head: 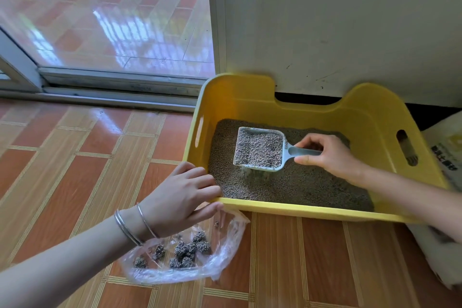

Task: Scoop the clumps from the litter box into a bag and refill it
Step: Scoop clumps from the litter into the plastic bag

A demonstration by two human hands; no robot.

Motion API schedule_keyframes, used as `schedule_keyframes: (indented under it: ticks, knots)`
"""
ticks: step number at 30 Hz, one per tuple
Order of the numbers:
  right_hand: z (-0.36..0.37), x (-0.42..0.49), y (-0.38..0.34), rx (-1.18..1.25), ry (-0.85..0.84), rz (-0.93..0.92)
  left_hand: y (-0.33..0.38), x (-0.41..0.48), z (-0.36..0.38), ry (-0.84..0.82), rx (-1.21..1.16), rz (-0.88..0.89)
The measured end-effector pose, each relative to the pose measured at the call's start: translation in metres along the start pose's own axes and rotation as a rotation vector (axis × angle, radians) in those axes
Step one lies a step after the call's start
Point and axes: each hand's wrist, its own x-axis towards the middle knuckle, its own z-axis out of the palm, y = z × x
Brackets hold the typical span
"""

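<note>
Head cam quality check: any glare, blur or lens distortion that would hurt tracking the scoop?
Head view: strong window glare on the glossy floor tiles beyond the door. The scoop and right hand are sharp and evenly lit. The litter falling under the scoop is smeared. The sack at the right edge is soft. Wide-angle distortion slants the door track.

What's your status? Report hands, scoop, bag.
Right hand holds scoop, loaded with litter, over the box. Left hand grips box's near corner. Bag on floor, several clumps inside. Nothing in the way.
</note>
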Motion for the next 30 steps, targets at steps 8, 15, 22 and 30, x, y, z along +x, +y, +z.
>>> schedule_keyframes:
  ticks: [8,15,22,30]
  knots:
    - [-0.01,-0.005,-0.007,-0.005,0.032,-0.063,0.002,0.0,-0.003,0.006,0.007,-0.006]
    - [-0.018,-0.003,-0.008,-0.002,0.064,-0.085,0.005,0.0,-0.004,0.003,0.005,-0.017]
    - [-0.023,-0.004,-0.003,-0.119,0.074,-0.092,0.004,-0.001,-0.004,0.012,0.025,-0.014]
    - [-0.022,-0.008,-0.008,-0.086,0.06,-0.086,0.003,0.0,-0.002,0.026,0.04,-0.004]
